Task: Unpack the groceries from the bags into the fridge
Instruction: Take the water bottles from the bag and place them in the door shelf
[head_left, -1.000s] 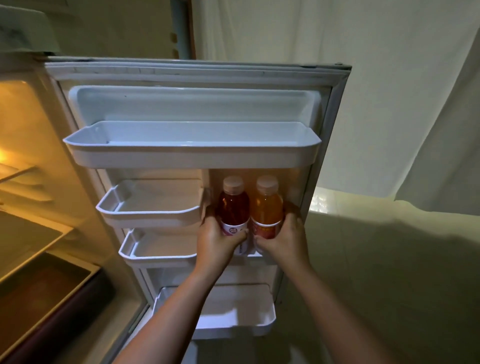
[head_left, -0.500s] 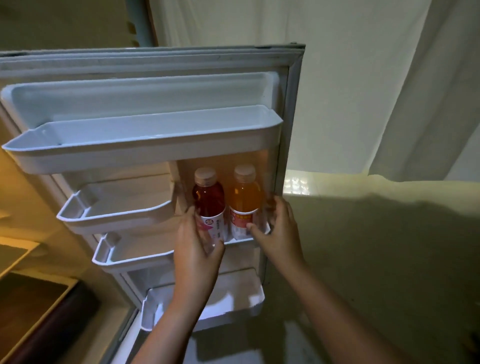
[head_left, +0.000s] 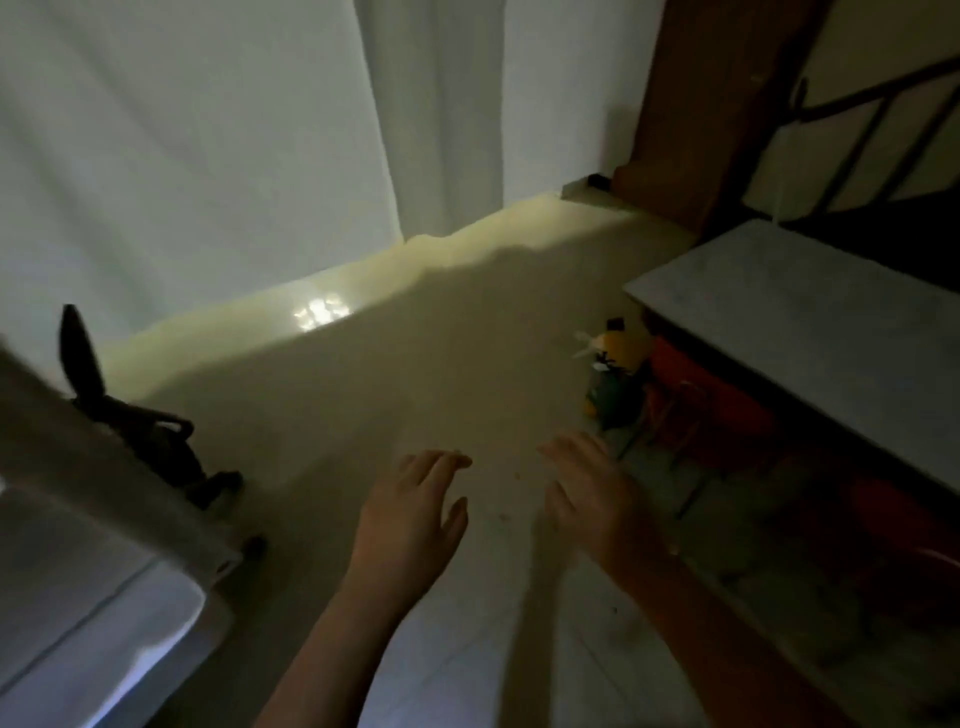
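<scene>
The view faces the floor to the right of the fridge. Only the edge of the open fridge door (head_left: 93, 519) shows, at the lower left. My left hand (head_left: 410, 519) and my right hand (head_left: 592, 493) hover side by side over the pale floor, fingers relaxed, holding nothing. Grocery bags (head_left: 615, 374), yellow and green with a white handle, sit on the floor under the left end of a grey table (head_left: 810, 332). Red bags or items (head_left: 706, 400) lie in the dark under the same table. The two bottles are out of view.
White curtains (head_left: 208, 130) hang along the far side. A brown post (head_left: 727, 104) and a dark metal railing (head_left: 883, 104) stand at the upper right. A dark cord or strap (head_left: 135, 415) lies by the fridge door. The floor (head_left: 415, 364) between door and table is bare.
Both hands have let go of the two bottles in the door shelf and drawn back. The view has swung right, away from the fridge door, toward the table and the bags.
</scene>
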